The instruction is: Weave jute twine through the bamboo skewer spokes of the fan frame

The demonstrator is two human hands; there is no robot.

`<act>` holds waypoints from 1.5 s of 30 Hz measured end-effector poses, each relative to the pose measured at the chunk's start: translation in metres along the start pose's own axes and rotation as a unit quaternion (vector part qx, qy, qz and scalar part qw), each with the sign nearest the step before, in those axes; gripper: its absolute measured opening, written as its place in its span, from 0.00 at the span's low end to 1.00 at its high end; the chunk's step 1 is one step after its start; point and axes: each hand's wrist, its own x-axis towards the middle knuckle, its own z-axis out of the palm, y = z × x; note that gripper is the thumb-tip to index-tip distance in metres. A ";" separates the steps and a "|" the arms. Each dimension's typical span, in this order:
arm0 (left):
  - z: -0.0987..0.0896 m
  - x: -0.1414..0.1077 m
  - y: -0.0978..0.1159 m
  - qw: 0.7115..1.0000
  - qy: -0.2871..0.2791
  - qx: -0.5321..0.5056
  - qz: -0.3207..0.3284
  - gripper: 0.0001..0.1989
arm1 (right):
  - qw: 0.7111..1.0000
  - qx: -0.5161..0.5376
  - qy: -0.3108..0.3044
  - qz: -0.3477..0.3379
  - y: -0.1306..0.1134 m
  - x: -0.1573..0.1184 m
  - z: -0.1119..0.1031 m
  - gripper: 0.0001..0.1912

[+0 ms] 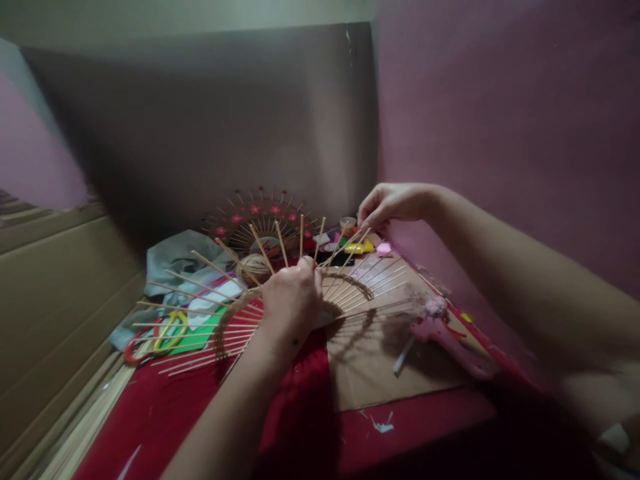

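Observation:
Thin wooden sticks spread out as a half-round fan [240, 327], with brown twine woven across them in a curved band. My left hand [293, 293] is closed at the top middle of the band, its fingertips partly hidden behind the knuckles. To the right, my right hand [376, 207] is raised near the tips of the right-hand sticks, thumb and fingers pinched together; whatever they hold is too small to make out. A ball of twine [254, 270] lies behind the fan, left of my left hand.
A finished fan with pink flowers [260, 217] stands at the back. Red and yellow scissors [170, 331] and green paper [203, 330] lie left. A pink glue gun [450, 340] rests on cardboard [380, 373] at right. Walls close in the back and right.

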 end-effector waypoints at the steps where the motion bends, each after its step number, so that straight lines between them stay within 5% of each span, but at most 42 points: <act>1: 0.000 0.000 0.000 1.000 0.000 0.000 -0.003 0.13 | 1.000 0.009 0.011 -0.015 -0.002 -0.004 -0.002 0.13; 9: -0.001 -0.002 0.000 1.000 0.001 0.012 -0.006 0.14 | 0.997 0.052 0.005 -0.060 -0.004 -0.014 -0.003 0.12; 17: -0.002 -0.003 -0.002 1.000 -0.008 0.001 -0.005 0.14 | 0.996 0.092 -0.012 -0.008 0.020 -0.002 -0.004 0.10; 24: -0.007 -0.003 -0.009 0.998 -0.011 -0.051 -0.025 0.14 | 0.985 0.148 -0.059 0.062 0.056 0.034 0.030 0.10; 33: -0.030 0.020 -0.055 0.993 0.010 -0.106 -0.055 0.13 | 0.967 0.244 -0.076 0.003 0.060 0.053 0.059 0.12; 38: -0.052 0.024 -0.070 0.976 0.001 -0.197 -0.094 0.12 | 0.900 0.424 -0.039 -0.096 0.066 0.059 0.077 0.13; 45: -0.071 0.034 -0.097 0.944 0.024 -0.314 -0.104 0.12 | 0.824 0.506 0.068 -0.246 0.046 0.049 0.118 0.19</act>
